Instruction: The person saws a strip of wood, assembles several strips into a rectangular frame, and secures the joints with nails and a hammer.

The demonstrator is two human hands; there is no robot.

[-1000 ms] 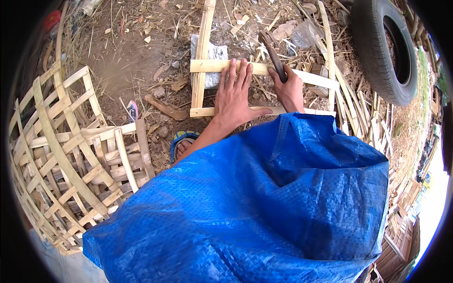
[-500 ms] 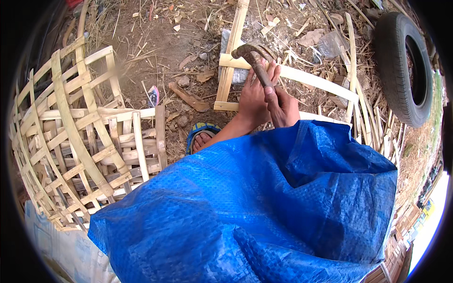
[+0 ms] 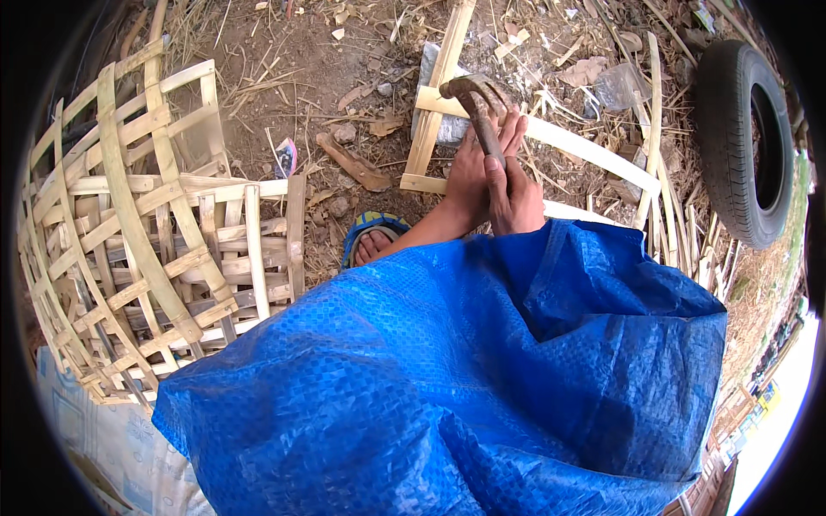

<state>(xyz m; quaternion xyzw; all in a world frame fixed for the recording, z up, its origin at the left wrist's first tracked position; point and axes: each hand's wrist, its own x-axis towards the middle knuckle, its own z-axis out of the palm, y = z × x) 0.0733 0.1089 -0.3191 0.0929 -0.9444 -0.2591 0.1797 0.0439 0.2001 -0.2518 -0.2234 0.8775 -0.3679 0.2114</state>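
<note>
In my right hand is a claw hammer with a brown, rusty-looking head, held by its handle with the thumb along it. The head hovers over a frame of pale bamboo strips. My left hand is beside and partly behind the hammer, its fingers closed around a crosswise bamboo strip. Whether a nail is between those fingers is hidden. An upright bamboo strip crosses that one at the left, over a grey block on the ground.
A blue woven plastic sheet covers my lap. At left stands a woven bamboo lattice. A tire is at right, near loose bamboo strips. My sandalled foot rests by a wood piece on littered soil.
The view has shifted slightly, so the ground things sit a little lower and farther right. Both hands and the hammer keep nearly the same pose over the strips.
</note>
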